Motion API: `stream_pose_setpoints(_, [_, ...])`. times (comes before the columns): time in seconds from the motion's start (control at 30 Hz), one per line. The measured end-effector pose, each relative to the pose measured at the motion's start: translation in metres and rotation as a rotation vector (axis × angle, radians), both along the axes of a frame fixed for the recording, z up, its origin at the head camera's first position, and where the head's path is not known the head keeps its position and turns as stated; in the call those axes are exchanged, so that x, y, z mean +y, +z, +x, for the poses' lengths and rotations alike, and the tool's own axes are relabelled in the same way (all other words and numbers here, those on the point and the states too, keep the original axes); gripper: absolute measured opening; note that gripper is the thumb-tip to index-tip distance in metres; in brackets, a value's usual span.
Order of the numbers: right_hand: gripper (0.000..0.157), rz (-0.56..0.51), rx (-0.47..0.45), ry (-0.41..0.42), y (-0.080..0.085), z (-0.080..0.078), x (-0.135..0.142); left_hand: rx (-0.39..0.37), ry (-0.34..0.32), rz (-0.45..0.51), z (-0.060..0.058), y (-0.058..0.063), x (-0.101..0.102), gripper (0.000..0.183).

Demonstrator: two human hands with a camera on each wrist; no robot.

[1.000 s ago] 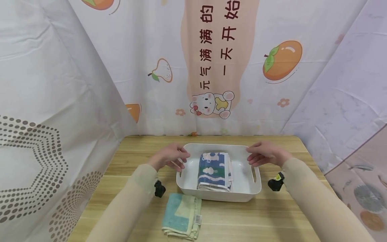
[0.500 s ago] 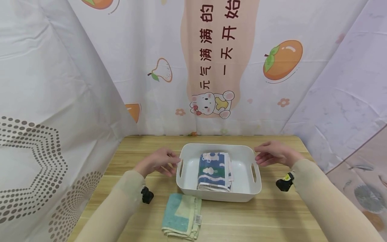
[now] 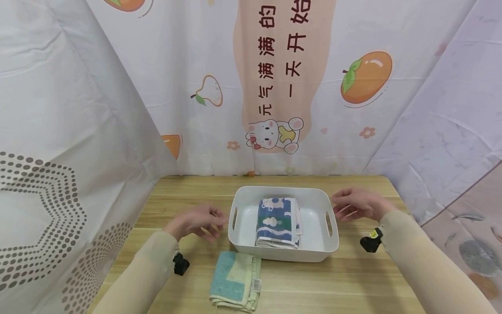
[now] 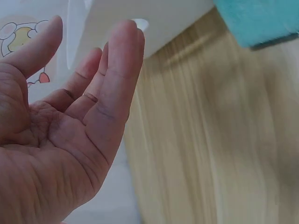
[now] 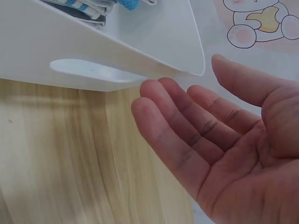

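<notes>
A white plastic basket [image 3: 313, 222] with a cut-out handle at each end stands on the wooden table. Inside it lies a folded blue, green and white patterned towel [image 3: 276, 220]. In front of the basket's left corner is a folded teal and cream towel [image 3: 235, 279] with a small label on its edge. My left hand [image 3: 198, 221] hovers left of the basket, its fingers relaxed and holding nothing. At the opposite end my right hand [image 3: 357, 203] is held beside the basket's rim, palm toward it. The right wrist view shows those fingers [image 5: 170, 144] loosely extended near the handle hole.
The wooden table [image 3: 306, 288] reaches back to a printed curtain [image 3: 211, 144] with fruit and a cartoon figure. More patterned cloth hangs at both sides. A black wrist device [image 3: 181, 263] is under the left wrist, another [image 3: 370, 240] under the right.
Both hands have moved outward, away from the basket's ends; the left has also come lower. The basket and both towels stay where they were.
</notes>
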State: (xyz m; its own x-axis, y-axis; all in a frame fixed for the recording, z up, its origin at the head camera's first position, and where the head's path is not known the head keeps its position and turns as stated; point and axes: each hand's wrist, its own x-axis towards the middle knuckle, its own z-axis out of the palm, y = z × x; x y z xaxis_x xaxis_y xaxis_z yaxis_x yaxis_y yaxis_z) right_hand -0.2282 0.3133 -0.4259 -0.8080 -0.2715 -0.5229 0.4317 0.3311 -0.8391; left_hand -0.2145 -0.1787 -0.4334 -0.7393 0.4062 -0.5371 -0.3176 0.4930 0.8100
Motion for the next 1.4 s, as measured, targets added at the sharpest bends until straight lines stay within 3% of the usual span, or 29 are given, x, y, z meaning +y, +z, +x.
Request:
stream_pose_setpoints(0.4, [0.051, -0.012, -0.044, 0.030, -0.011, 0.002, 0.000, -0.015, -0.025, -0.011, 0.016, -0.015, -0.009, 0.042])
stream_pose_setpoints(0.87, [0.057, -0.106, -0.063, 0.040, -0.020, 0.007, 0.001, -0.056, -0.047, -0.030, 0.026, -0.040, -0.009, 0.037])
stream_pose_setpoints(1.4, [0.056, -0.115, -0.062, 0.032, -0.021, 0.007, 0.000, -0.093, -0.083, -0.080, 0.032, -0.055, -0.005, 0.039])
